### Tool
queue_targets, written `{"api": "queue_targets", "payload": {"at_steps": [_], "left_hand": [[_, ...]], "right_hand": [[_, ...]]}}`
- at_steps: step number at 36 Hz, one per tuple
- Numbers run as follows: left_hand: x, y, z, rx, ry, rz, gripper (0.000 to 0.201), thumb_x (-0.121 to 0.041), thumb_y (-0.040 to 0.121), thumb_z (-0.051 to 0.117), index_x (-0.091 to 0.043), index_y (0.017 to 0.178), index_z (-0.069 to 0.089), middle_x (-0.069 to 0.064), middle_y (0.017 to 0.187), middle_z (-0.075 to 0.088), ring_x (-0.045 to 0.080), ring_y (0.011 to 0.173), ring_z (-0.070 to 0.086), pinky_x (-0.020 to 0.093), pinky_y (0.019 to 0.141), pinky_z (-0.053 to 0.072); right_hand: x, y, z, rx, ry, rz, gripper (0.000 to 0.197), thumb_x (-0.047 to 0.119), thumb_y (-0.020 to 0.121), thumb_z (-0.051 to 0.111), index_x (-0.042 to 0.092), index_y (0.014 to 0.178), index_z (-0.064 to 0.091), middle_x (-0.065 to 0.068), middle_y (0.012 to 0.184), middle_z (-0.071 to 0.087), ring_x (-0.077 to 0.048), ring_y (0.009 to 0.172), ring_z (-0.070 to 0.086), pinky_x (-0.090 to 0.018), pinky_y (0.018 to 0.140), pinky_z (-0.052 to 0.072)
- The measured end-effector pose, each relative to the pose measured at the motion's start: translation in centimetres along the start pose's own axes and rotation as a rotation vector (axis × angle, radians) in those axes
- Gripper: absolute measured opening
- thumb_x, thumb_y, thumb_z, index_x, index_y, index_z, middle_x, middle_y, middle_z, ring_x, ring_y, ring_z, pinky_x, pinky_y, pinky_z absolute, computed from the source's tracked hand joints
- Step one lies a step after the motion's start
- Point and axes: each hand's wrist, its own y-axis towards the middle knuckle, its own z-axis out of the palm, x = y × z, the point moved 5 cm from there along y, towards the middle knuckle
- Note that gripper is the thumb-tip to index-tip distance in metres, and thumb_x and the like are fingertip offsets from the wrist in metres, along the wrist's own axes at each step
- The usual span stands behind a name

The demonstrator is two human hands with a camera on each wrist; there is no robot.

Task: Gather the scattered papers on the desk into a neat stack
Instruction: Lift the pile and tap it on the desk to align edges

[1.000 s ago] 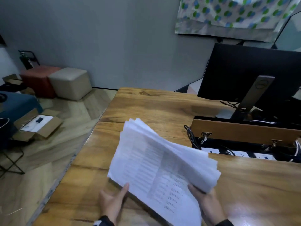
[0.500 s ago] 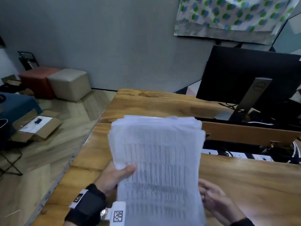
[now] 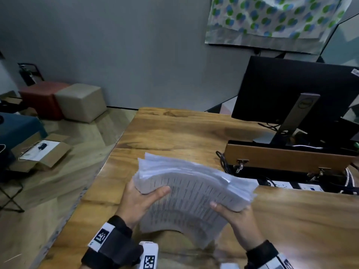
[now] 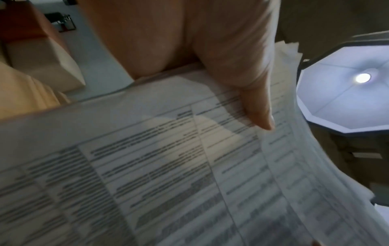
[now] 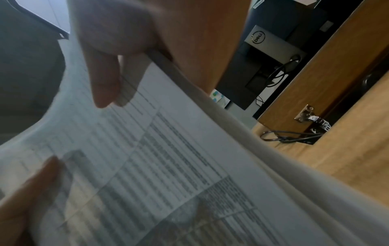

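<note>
A thick stack of printed papers [image 3: 194, 193] is held above the wooden desk [image 3: 174, 133], bowed upward in the middle with its sheets fanned at the far edge. My left hand [image 3: 143, 199] grips the stack's left end, thumb on the top sheet. My right hand [image 3: 235, 212] grips the right end, thumb over the top edge. In the left wrist view my thumb [image 4: 254, 103] presses on the printed page [image 4: 157, 166]. In the right wrist view my thumb [image 5: 103, 79] lies on the top sheet [image 5: 157, 158], and the left hand's thumb shows at the lower left.
A black monitor [image 3: 291, 94] on a grey stand sits at the desk's back right. In front of it an open wooden cable hatch [image 3: 287, 160] shows sockets and cables. The desk's left edge drops to the floor, where a cardboard box [image 3: 40, 152] and two cube stools [image 3: 81, 101] stand.
The stack was fanned in loose hands a second ago, then stood upright, and now lies turned sideways and bowed. Both hands have shifted to grip its two ends.
</note>
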Motion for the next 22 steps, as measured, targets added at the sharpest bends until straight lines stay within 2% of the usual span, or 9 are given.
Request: {"api": "queue_targets", "payload": {"at_steps": [6, 9, 12, 13, 14, 15, 17, 19, 22], "left_hand": [[-0.7, -0.6, -0.2, -0.124, 0.028, 0.048, 0.055, -0.029, 0.056, 0.093, -0.010, 0.102, 0.069, 0.001, 0.095, 0.079, 0.016, 0.086, 0.075, 0.022, 0.069, 0.060], [-1.0, -1.0, -0.7, -0.148, 0.000, 0.105, 0.038, -0.012, 0.063, 0.082, -0.013, 0.097, 0.066, -0.002, 0.089, 0.078, 0.009, 0.080, 0.074, 0.019, 0.066, 0.058], [-0.8, -1.4, -0.5, -0.179, -0.026, 0.094, 0.033, 0.001, 0.071, 0.074, -0.017, 0.098, 0.063, -0.004, 0.087, 0.078, 0.008, 0.078, 0.073, 0.019, 0.067, 0.059], [-0.8, -1.4, -0.3, -0.184, -0.039, 0.096, 0.032, 0.003, 0.078, 0.071, -0.019, 0.100, 0.063, -0.007, 0.088, 0.079, 0.005, 0.080, 0.073, 0.017, 0.069, 0.058], [-0.9, -1.4, -0.1, -0.190, -0.052, 0.103, 0.028, -0.003, 0.085, 0.069, -0.021, 0.104, 0.062, -0.010, 0.090, 0.078, 0.002, 0.083, 0.073, 0.016, 0.072, 0.058], [-1.0, -1.4, 0.0, -0.196, -0.069, 0.114, 0.022, -0.020, 0.088, 0.070, -0.023, 0.108, 0.063, -0.011, 0.096, 0.078, 0.001, 0.088, 0.072, 0.016, 0.076, 0.057], [-1.4, -1.4, -0.2, -0.204, -0.096, 0.127, 0.046, -0.061, 0.083, 0.063, -0.032, 0.119, 0.065, -0.008, 0.114, 0.074, 0.007, 0.107, 0.068, 0.026, 0.091, 0.054], [-1.8, -1.4, -0.4, -0.205, -0.067, 0.138, 0.047, -0.063, 0.089, 0.047, -0.040, 0.127, 0.062, -0.005, 0.130, 0.067, 0.015, 0.125, 0.059, 0.043, 0.107, 0.045], [-2.5, -1.1, -0.3, -0.202, -0.034, 0.137, 0.041, -0.057, 0.091, 0.042, -0.052, 0.128, 0.057, -0.012, 0.136, 0.062, 0.010, 0.129, 0.056, 0.044, 0.112, 0.041]], "right_hand": [[1.0, 0.1, 0.4, 0.000, -0.017, -0.098, 0.037, -0.013, 0.073, 0.074, 0.011, 0.100, 0.069, 0.005, 0.091, 0.080, -0.007, 0.083, 0.074, -0.020, 0.070, 0.059], [0.7, 0.2, -0.6, -0.026, 0.005, -0.123, 0.034, 0.004, 0.069, 0.079, 0.011, 0.102, 0.071, -0.002, 0.094, 0.080, -0.015, 0.088, 0.075, -0.022, 0.071, 0.059], [0.1, 0.2, -0.6, -0.014, 0.027, -0.077, 0.057, 0.030, 0.062, 0.090, 0.010, 0.110, 0.067, -0.003, 0.099, 0.079, -0.016, 0.092, 0.074, -0.023, 0.071, 0.058], [0.0, 0.3, -0.5, -0.006, 0.030, -0.063, 0.056, 0.028, 0.062, 0.090, 0.011, 0.110, 0.067, -0.001, 0.099, 0.079, -0.014, 0.091, 0.074, -0.022, 0.071, 0.058], [0.1, 0.3, -0.3, 0.000, 0.029, -0.059, 0.046, 0.018, 0.066, 0.086, 0.012, 0.108, 0.067, 0.002, 0.096, 0.079, -0.010, 0.089, 0.074, -0.021, 0.070, 0.058], [0.3, 0.4, -0.1, 0.015, 0.025, -0.065, 0.039, 0.006, 0.070, 0.080, 0.014, 0.105, 0.067, 0.004, 0.094, 0.079, -0.008, 0.086, 0.074, -0.020, 0.070, 0.058], [0.5, 0.6, 0.3, 0.032, 0.006, -0.059, 0.037, -0.006, 0.074, 0.074, 0.016, 0.103, 0.068, 0.005, 0.093, 0.080, -0.007, 0.085, 0.074, -0.022, 0.070, 0.058], [0.7, 0.6, 0.3, 0.038, 0.001, -0.058, 0.037, -0.005, 0.073, 0.074, 0.018, 0.102, 0.068, 0.004, 0.093, 0.080, -0.008, 0.084, 0.074, -0.023, 0.070, 0.059], [0.8, 0.8, 0.2, 0.036, -0.005, -0.056, 0.038, -0.002, 0.071, 0.075, 0.020, 0.101, 0.068, 0.004, 0.093, 0.080, -0.008, 0.084, 0.074, -0.022, 0.069, 0.059]]}}
